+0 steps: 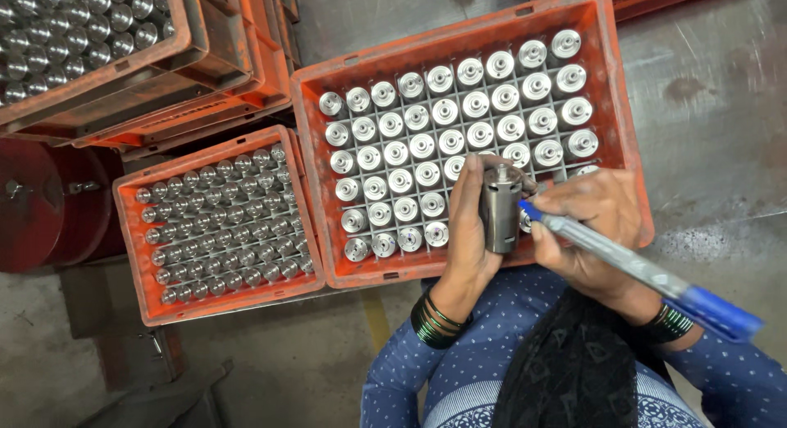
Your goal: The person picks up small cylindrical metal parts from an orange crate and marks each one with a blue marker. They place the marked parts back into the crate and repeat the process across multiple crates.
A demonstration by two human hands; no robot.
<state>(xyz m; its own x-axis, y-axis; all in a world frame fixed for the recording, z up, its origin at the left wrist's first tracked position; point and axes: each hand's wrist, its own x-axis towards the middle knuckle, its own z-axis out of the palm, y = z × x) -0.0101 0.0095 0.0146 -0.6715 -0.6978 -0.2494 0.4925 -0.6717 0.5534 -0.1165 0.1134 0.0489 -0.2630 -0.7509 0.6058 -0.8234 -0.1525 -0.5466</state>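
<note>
1. Steel-grey, cylindrical, upright: a metal part (500, 208) held over the near right corner of an orange crate (604, 84).
2. Gripped by the left hand (470, 231), fingers wrapped round the back of its body, thumb along the side, narrower stepped end turned upward.
3. Closed round a blue pen (639, 268): the right hand (594, 231), pen tip touching or just beside the right flank of the metal part, capped end sticking out past the wrist toward the lower right.
4. Ringed with dark green bangles (436, 321) at the left wrist; a similar band at the right wrist.
5. Clad in blue sleeves (410, 371) with small pale dots; a black scarf (566, 362) hanging down between the two arms.
6. Divided by a pale grid into cells, the orange crate; nearly every visible cell filled with a shiny round-topped cylinder (447, 112) standing on end.
7. Just beside it on the left, a smaller orange crate (131, 256), packed tightly with slimmer silver pieces (217, 223) in rows.
8. Stacked at upper left, further orange crates (209, 75), the topmost full of more silver pieces.
9. Red and round at the far left edge: a drum-like object (41, 202), only partly in view.
10. Underneath everything, a grey concrete floor (721, 133), stained in places.
</note>
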